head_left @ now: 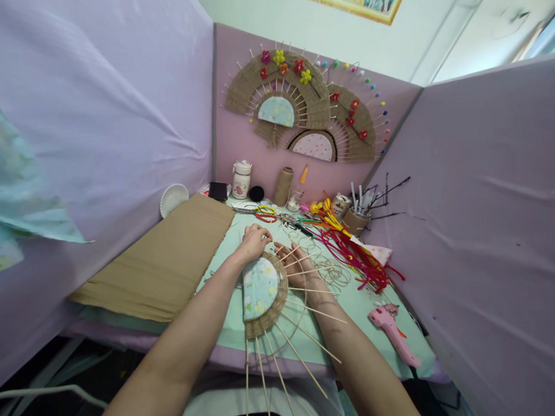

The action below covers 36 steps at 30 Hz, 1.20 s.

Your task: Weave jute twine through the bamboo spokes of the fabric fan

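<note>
A half-round fan piece (pixel 261 291) lies on the green mat (pixel 368 326), with a floral fabric centre, a rim of wound jute cord and thin bamboo sticks (pixel 304 331) fanning outward. My left hand (pixel 254 241) is at the far top edge of the piece, fingers pinched together, apparently on the jute cord. My right hand (pixel 298 265) lies under the sticks on the piece's right side, fingers curled around them. Loose jute cord (pixel 332 270) coils just right of my hands.
A brown corrugated sheet (pixel 170 260) covers the table's left. A pink glue gun (pixel 393 334) lies at right front. Red and yellow strips (pixel 352 248), scissors (pixel 264 213), a jute spool (pixel 283 186), a jar (pixel 241 179) and a tool cup (pixel 355 218) stand behind. Finished fans (pixel 301 104) hang on the back partition.
</note>
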Each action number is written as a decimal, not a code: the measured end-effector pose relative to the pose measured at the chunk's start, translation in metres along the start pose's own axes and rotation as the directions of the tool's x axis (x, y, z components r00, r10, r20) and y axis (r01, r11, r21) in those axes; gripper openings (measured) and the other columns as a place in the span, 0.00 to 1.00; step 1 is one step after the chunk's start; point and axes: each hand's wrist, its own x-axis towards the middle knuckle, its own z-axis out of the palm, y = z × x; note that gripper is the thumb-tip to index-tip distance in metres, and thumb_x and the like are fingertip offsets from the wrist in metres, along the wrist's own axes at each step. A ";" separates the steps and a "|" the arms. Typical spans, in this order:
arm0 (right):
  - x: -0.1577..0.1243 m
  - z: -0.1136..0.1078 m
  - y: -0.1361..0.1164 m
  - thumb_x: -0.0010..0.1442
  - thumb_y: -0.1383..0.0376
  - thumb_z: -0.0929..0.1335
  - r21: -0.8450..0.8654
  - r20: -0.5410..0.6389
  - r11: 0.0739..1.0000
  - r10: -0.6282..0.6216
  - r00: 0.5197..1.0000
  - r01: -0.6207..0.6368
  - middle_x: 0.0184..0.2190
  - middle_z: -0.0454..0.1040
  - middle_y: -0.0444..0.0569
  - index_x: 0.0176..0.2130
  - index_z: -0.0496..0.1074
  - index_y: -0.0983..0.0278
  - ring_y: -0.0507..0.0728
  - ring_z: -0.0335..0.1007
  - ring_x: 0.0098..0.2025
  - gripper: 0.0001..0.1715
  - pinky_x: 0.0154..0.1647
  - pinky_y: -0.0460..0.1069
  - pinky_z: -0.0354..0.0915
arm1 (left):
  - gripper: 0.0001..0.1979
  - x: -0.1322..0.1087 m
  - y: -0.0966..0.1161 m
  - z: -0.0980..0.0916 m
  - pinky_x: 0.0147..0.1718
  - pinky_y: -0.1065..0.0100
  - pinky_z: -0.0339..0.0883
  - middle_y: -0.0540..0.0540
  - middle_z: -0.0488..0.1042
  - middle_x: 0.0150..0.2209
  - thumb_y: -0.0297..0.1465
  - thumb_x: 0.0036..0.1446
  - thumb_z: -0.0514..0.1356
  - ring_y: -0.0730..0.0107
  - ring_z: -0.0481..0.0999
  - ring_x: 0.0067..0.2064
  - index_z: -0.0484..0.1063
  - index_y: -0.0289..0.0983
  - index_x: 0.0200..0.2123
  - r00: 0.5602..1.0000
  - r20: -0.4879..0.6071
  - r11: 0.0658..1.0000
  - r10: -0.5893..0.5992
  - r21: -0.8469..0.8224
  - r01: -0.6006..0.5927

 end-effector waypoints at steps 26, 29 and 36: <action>-0.010 0.022 0.000 0.64 0.55 0.57 -0.139 -0.107 0.989 -0.072 0.992 0.057 0.29 0.76 0.43 0.43 0.69 0.68 0.52 0.70 0.29 0.22 0.37 0.47 0.62 | 0.11 -0.010 0.005 -0.013 0.56 0.58 0.52 0.42 0.67 0.47 0.30 0.53 0.59 0.55 0.60 0.56 0.74 0.40 0.41 0.997 -0.047 0.992 -0.066 -0.112 0.061; -0.011 0.020 0.001 0.64 0.55 0.57 -0.143 -0.105 0.987 -0.082 0.991 0.067 0.29 0.75 0.43 0.42 0.69 0.67 0.52 0.71 0.30 0.22 0.38 0.48 0.63 | 0.18 -0.028 -0.002 -0.024 0.58 0.56 0.49 0.39 0.65 0.52 0.32 0.52 0.60 0.53 0.58 0.58 0.69 0.38 0.48 0.982 -0.105 0.977 -0.157 -0.164 0.139; -0.007 0.011 0.002 0.64 0.55 0.58 -0.121 -0.073 0.991 -0.073 0.995 0.064 0.29 0.75 0.45 0.42 0.69 0.67 0.53 0.71 0.30 0.21 0.36 0.48 0.64 | 0.27 -0.069 -0.018 -0.025 0.45 0.59 0.63 0.37 0.72 0.43 0.36 0.48 0.63 0.55 0.72 0.46 0.63 0.34 0.51 0.910 -0.027 0.829 -0.413 -0.425 0.363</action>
